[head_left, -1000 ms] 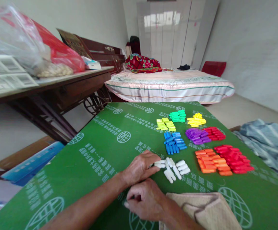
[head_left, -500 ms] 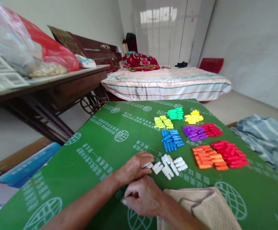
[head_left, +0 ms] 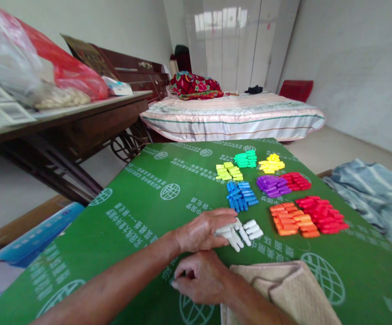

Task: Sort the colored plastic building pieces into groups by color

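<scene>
My left hand [head_left: 204,230] lies with its fingers stretched flat over the left end of a small pile of white pieces [head_left: 248,230] on the green printed board [head_left: 141,203]. Just in front of it, my right hand [head_left: 199,277] rests on the board, curled into a loose fist with a small pale bit at its fingertips that I cannot make out. Its forearm lies on a beige cloth [head_left: 283,289]. Beyond the white pile, sorted piles lie in groups: blue pieces [head_left: 241,196], orange pieces [head_left: 292,219] and red pieces [head_left: 320,214].
Farther back on the board lie lime [head_left: 228,171], green [head_left: 246,159], yellow [head_left: 271,164], purple [head_left: 272,185] and crimson [head_left: 297,180] piles. A dark wooden table [head_left: 80,122] with plastic bags stands left, a bed [head_left: 232,117] behind, and a blue-grey cloth [head_left: 371,189] lies right.
My left hand has slid right and laid its fingers over the white pieces, bunching them closer together. My right hand has hardly moved.
</scene>
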{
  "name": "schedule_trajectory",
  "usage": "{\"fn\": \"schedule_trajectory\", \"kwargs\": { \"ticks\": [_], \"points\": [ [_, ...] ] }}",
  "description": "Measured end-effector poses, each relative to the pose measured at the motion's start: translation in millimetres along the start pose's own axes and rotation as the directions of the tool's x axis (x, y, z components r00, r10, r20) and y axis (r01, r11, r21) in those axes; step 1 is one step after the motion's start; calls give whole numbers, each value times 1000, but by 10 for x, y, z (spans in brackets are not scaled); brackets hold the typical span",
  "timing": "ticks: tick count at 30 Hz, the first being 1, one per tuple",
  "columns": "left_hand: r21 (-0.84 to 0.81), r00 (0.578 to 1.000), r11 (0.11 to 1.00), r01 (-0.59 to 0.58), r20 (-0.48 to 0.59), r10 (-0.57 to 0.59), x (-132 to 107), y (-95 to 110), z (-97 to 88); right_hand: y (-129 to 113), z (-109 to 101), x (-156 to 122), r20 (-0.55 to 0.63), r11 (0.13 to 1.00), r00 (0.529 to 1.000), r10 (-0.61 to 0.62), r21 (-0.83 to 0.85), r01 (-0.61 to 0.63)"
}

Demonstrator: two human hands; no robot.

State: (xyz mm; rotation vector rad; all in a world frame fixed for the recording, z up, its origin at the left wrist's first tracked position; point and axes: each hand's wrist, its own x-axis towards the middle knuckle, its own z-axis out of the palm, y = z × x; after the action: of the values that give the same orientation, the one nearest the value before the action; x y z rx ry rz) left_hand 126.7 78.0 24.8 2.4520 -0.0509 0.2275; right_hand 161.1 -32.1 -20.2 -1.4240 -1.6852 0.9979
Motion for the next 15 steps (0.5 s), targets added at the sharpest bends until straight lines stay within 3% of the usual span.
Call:
{"fn": "schedule_trajectory", "kwargs": {
  "ticks": [4,9,12,15],
  "points": [
    [-24,998,999,-31,58,32,109,-47,59,14,6,7,9,999,1000,28,17,-28],
    [-17,997,999,34,68,-33,99,-41,39,11,4,13,-10,1000,1000,3,15,-3],
    [20,994,994,109,8,-110,23,-27,-15,1,-8,9,-18,1000,1000,1,17,0],
    [71,971,975,212,-128,-202,-93,7,-74,-13,-24,4,-29,1000,999,-20,20,21]
  ]
}}
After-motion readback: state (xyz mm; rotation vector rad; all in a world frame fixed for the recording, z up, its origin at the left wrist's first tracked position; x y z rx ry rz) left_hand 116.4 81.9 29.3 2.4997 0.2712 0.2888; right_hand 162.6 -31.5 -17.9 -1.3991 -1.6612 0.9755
